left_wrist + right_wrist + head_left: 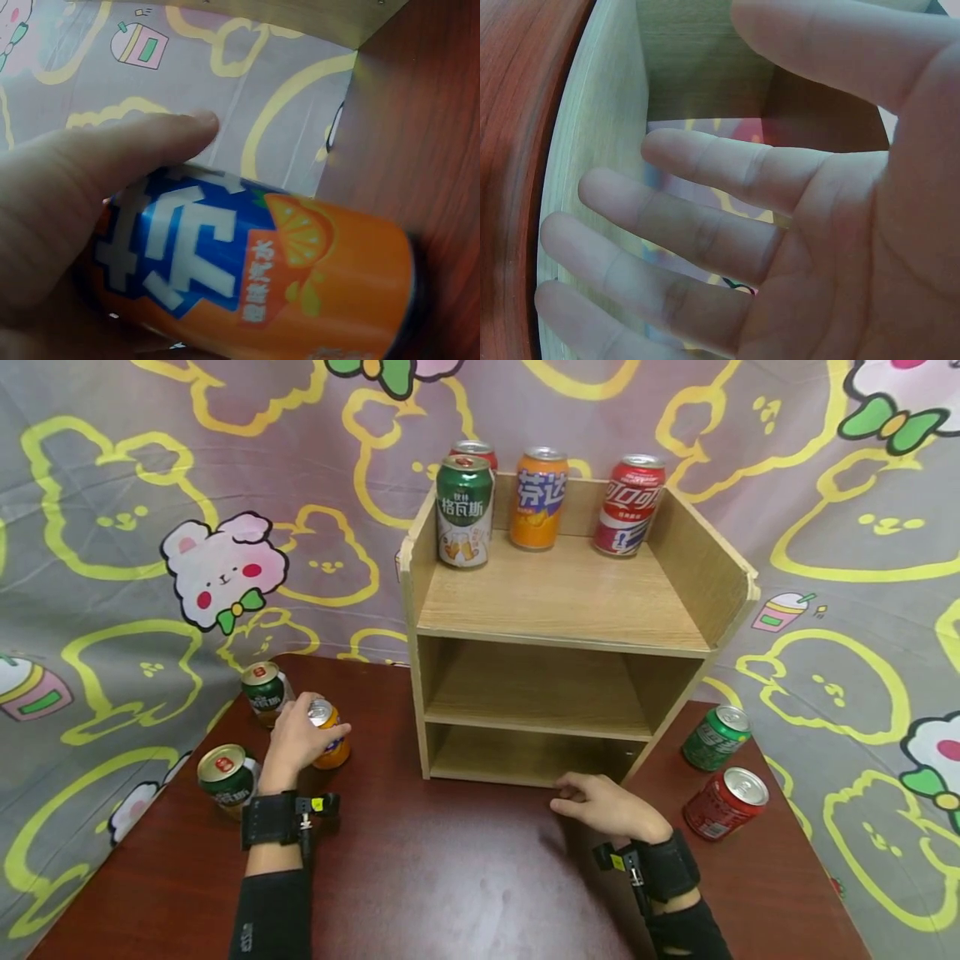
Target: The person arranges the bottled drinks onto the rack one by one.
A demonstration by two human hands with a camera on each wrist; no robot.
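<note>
My left hand (296, 739) is at an orange soda can (332, 750) standing on the table left of the shelf. In the left wrist view the thumb (161, 139) stretches straight along the can's side, its tip apart from the label; the other fingers are mostly hidden. Two green-and-white cans stand close by, one behind the hand (266, 689) and one left of the wrist (225, 777). My right hand (611, 806) hovers before the lower right corner of the wooden shelf (562, 643), holding nothing. In the right wrist view its fingers (697, 232) are spread and nearly straight.
On the shelf's top level stand a green-and-white can (463, 514), a red can (487, 456) behind it, an orange can (538, 502) and a red cola can (630, 506). A green can (716, 739) and a red can (723, 806) stand at the table's right. Patterned cloth (322, 560) hangs behind.
</note>
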